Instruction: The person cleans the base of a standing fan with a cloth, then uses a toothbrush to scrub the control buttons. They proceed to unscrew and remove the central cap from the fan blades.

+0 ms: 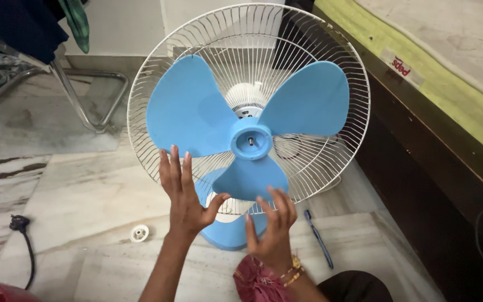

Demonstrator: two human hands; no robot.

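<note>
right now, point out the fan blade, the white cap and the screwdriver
fan blade (188, 109), head view, middle of the left blade
white cap (139, 232), head view, its ring on the floor
screwdriver (320, 241), head view, mid-shaft

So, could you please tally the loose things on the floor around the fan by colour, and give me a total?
White: 1, the small round cap left of the fan base
Blue: 1, the screwdriver to the right of the base
Black: 1, the plug with its cord at far left
Total: 3
</note>
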